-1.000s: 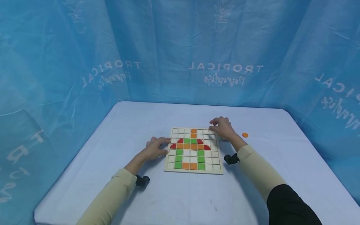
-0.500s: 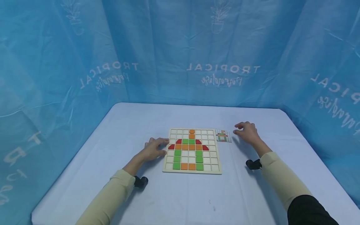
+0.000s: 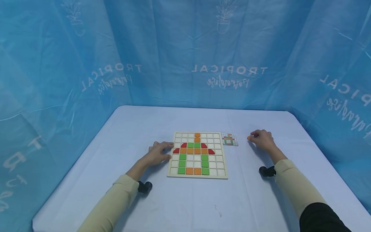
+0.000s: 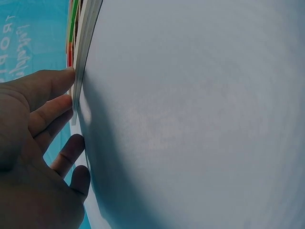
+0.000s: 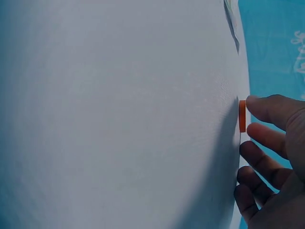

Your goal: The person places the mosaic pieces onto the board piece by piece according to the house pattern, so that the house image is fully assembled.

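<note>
In the head view a pale wooden grid board [image 3: 219,160] lies on the table, bearing green and orange squares, red curved pieces and one orange disc at its top. Beside its left edge my left hand [image 3: 156,154] has thumb and fingers spread. The left wrist view has that thumb and forefinger touching the board's edge [image 4: 86,40]. To the right, my right hand [image 3: 263,140] is at a loose orange disc [image 3: 249,138]. Seen from the right wrist, the disc [image 5: 242,116] lies flat on the cloth, thumb and forefinger close over it; no firm grip shows.
A small pattern card [image 3: 230,139] lies against the board's upper right side, printed with a similar design. White cloth covers the table [image 3: 139,125]. Blue printed curtains [image 3: 174,90] hang behind it and along both sides.
My right hand has moved right, from the board's top right corner to the loose disc, uncovering the card. The left hand stays at the board's left edge.
</note>
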`<state>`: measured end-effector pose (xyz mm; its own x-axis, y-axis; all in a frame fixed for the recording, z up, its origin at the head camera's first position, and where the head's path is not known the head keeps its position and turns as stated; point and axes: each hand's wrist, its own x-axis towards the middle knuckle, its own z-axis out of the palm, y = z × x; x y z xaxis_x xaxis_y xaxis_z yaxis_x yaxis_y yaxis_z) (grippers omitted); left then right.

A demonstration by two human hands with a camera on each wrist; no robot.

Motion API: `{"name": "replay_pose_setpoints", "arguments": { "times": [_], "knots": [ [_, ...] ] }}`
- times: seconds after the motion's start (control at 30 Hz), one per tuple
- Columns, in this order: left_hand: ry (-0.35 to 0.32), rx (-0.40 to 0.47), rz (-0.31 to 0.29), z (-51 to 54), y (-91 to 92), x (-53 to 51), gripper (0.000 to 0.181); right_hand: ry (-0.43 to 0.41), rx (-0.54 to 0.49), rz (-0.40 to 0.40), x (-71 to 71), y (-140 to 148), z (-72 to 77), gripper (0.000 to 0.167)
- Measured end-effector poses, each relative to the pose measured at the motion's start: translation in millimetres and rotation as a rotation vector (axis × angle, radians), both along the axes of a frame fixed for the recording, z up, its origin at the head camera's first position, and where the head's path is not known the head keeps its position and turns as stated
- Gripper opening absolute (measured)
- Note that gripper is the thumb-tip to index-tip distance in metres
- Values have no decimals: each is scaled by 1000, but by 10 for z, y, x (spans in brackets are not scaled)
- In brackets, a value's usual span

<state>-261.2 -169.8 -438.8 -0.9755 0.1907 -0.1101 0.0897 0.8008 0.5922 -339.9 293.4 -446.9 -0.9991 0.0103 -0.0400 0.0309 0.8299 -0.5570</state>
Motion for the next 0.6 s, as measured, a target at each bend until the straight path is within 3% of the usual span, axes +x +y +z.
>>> {"name": "replay_pose_setpoints", "arguments": {
  "times": [0.6],
  "knots": [
    [0,3,5,29,12,29,55,15,58,1,15,-33,-21,32]
  ]
}}
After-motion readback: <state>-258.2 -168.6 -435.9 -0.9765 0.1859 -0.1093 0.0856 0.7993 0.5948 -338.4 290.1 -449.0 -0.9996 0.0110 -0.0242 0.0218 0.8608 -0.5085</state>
